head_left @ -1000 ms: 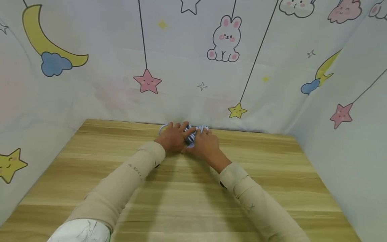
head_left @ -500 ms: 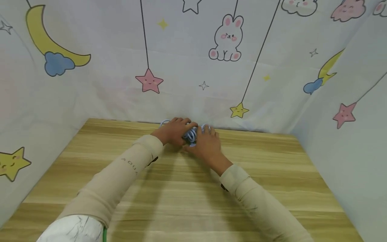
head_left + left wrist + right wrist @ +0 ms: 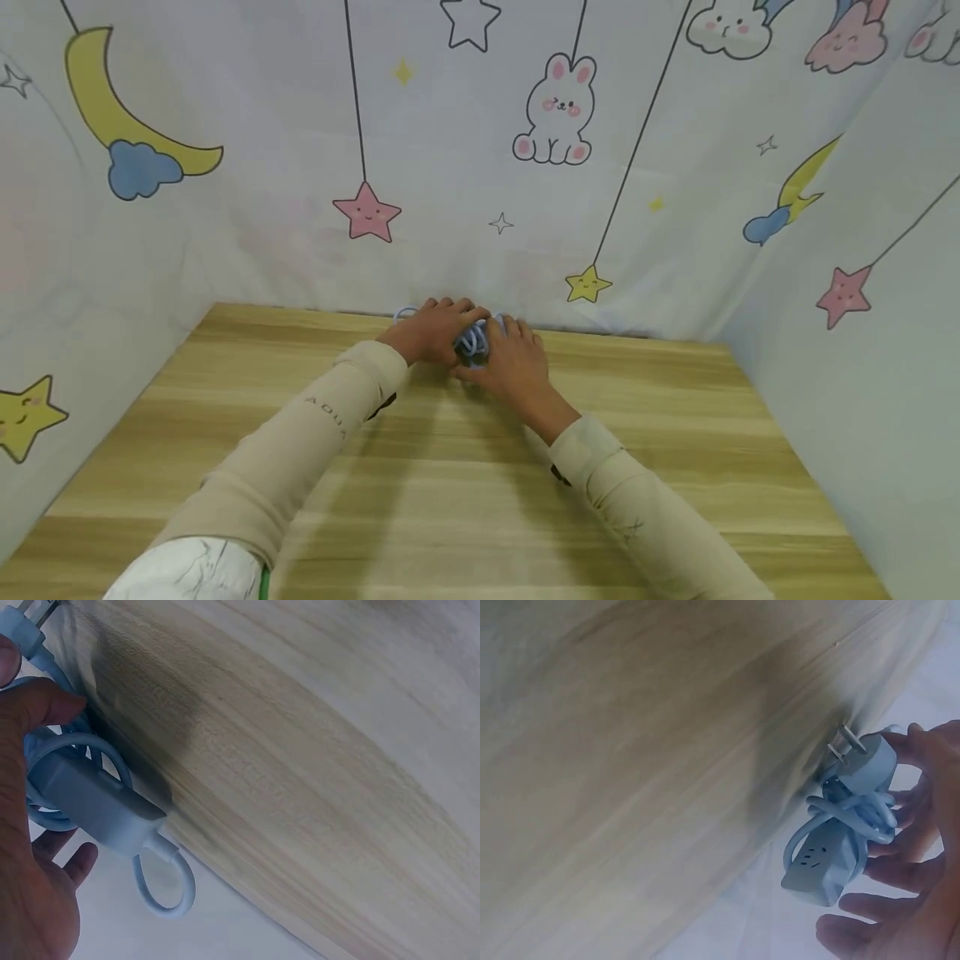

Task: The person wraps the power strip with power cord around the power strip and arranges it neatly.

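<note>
A pale blue extension cord (image 3: 472,340) lies bundled between both hands at the back of the wooden table. My left hand (image 3: 433,330) holds it from the left; in the left wrist view the thumb (image 3: 54,705) bends over the cable, beside the long socket block (image 3: 101,801). From the other side my right hand (image 3: 513,363) grips the bundle. The right wrist view has its thumb and fingers about the plug (image 3: 868,762), whose metal prongs stick out. Cable loops cross between the plug and the slotted socket end (image 3: 819,864). Fingers partly hide the cord in the head view.
The wooden table (image 3: 442,500) meets a white cloth backdrop (image 3: 450,267) just behind the hands. Printed stars, moons and a rabbit decorate it. More cloth rises along the left and right sides.
Since a second ago the left hand has shifted slightly around the bundle, and the cable loops between the hands lie differently. The right hand stays in nearly the same place.
</note>
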Demonstrator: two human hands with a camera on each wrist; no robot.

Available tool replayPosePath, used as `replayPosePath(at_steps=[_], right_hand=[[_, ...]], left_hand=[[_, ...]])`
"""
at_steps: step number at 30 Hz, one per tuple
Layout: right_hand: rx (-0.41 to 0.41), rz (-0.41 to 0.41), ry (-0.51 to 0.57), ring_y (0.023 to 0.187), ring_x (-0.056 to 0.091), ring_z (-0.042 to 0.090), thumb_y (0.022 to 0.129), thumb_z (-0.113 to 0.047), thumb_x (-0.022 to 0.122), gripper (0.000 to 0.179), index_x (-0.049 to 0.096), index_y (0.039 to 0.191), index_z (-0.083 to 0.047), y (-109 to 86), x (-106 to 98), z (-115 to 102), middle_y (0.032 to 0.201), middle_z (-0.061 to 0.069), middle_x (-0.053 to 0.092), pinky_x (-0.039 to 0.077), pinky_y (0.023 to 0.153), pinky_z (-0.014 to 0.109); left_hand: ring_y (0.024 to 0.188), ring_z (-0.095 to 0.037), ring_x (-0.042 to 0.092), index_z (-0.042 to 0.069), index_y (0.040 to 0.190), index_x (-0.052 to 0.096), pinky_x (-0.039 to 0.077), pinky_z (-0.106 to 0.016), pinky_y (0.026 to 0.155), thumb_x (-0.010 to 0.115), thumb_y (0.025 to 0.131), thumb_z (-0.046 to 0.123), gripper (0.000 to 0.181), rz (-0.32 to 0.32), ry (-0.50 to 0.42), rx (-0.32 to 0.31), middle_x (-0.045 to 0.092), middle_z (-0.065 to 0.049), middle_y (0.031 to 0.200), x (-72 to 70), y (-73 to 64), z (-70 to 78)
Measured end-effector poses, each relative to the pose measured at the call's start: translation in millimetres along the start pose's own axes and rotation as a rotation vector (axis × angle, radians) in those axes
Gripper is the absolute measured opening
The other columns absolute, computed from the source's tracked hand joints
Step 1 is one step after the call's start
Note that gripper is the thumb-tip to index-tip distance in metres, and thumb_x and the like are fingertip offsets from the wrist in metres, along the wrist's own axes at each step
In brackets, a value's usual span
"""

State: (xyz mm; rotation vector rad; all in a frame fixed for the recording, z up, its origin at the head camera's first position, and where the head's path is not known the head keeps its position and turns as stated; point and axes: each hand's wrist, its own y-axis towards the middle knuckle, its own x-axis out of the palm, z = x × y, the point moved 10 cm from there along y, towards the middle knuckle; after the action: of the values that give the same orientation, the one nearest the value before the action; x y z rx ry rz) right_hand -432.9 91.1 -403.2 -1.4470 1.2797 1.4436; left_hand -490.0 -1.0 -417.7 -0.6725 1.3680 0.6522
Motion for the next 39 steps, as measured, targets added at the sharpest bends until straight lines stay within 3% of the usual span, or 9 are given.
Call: replayPosePath(at_steps=[6,11,18,24,26,31,34,37,39], right_hand=[[-0.012,-0.029,0.017,0.164,0.042,0.048,0.093,-0.081,0.077,0.111,0.045,0.17,-0.009,2.8,4.0,1.4,0.174,0.024,0.046,0.044,0.13,0.064],[-0.019,-0.075,0.109,0.161,0.046,0.05,0.093,-0.08,0.077,0.113,0.042,0.171,-0.005,12.4,13.1,9.7,0.175,0.027,0.043,0.048,0.127,0.065],[-0.012,-0.182,0.274,0.165,0.039,0.053,0.1,-0.062,0.079,0.109,0.028,0.177,-0.004,24.7,29.5,23.9,0.182,0.032,0.028,0.04,0.134,0.064],[-0.03,-0.183,0.325,0.163,0.042,0.056,0.106,-0.06,0.073,0.102,0.027,0.179,-0.006,39.3,46.5,34.4,0.184,0.032,0.022,0.04,0.132,0.066],[-0.06,-0.137,0.284,0.158,0.048,0.057,0.106,-0.068,0.067,0.102,0.027,0.179,-0.009,60.7,78.7,51.7,0.184,0.032,0.024,0.046,0.128,0.066],[-0.088,-0.086,0.238,0.153,0.052,0.059,0.105,-0.085,0.049,0.102,0.021,0.182,-0.024,101.2,150.5,88.3,0.187,0.025,0.02,0.053,0.119,0.068],[-0.062,-0.115,0.258,0.155,0.049,0.06,0.111,-0.072,0.055,0.092,0.022,0.182,-0.023,87.9,129.1,74.2,0.188,0.024,0.019,0.051,0.119,0.071],[-0.03,-0.128,0.275,0.155,0.048,0.061,0.114,-0.052,0.064,0.084,0.028,0.18,-0.014,67.3,88.4,52.5,0.186,0.028,0.021,0.05,0.119,0.072],[-0.011,-0.14,0.3,0.157,0.044,0.062,0.114,-0.044,0.066,0.082,0.03,0.179,-0.01,55.5,63.8,41.0,0.185,0.03,0.021,0.048,0.123,0.071]], left_hand=[[0.15,-0.045,0.054,0.02,0.175,0.039,0.044,-0.067,0.127,0.097,0.089,0.04,0.105,0.029,-0.007,-0.025,0.049,-0.015,0.17,1.8,-2.1,-3.8],[0.139,-0.047,0.061,0.019,0.174,0.039,0.049,-0.066,0.122,0.096,0.09,0.041,0.104,0.072,-0.023,-0.067,0.057,-0.02,0.159,6.3,0.3,-14.3],[0.132,-0.049,0.069,0.006,0.175,0.035,0.06,-0.062,0.11,0.08,0.105,0.011,0.084,0.111,-0.052,-0.147,0.059,-0.03,0.157,17.4,3.1,-32.4],[0.12,-0.048,0.076,0.005,0.166,0.045,0.066,-0.058,0.099,0.071,0.108,0.0,0.064,0.275,-0.026,-0.154,0.069,-0.03,0.143,45.9,25.1,-63.9],[0.113,-0.047,0.077,0.007,0.163,0.048,0.067,-0.058,0.092,0.073,0.105,-0.003,0.064,0.36,-0.002,-0.149,0.072,-0.028,0.136,55.2,30.4,-72.6],[0.109,-0.044,0.077,0.007,0.162,0.049,0.067,-0.056,0.083,0.079,0.098,-0.007,0.072,0.422,0.059,-0.183,0.073,-0.025,0.132,54.9,20.4,-65.1],[0.109,-0.042,0.077,0.008,0.16,0.051,0.065,-0.057,0.076,0.085,0.097,0.001,0.072,0.421,0.076,-0.196,0.074,-0.023,0.131,50.7,12.2,-60.5],[0.112,-0.039,0.076,0.011,0.16,0.051,0.064,-0.061,0.076,0.089,0.098,0.016,0.073,0.428,0.108,-0.186,0.073,-0.019,0.132,40.4,4.2,-56.8],[0.118,-0.04,0.073,0.011,0.162,0.051,0.064,-0.063,0.084,0.09,0.098,0.024,0.076,0.415,0.099,-0.179,0.071,-0.019,0.136,31.8,0.7,-55.0]])
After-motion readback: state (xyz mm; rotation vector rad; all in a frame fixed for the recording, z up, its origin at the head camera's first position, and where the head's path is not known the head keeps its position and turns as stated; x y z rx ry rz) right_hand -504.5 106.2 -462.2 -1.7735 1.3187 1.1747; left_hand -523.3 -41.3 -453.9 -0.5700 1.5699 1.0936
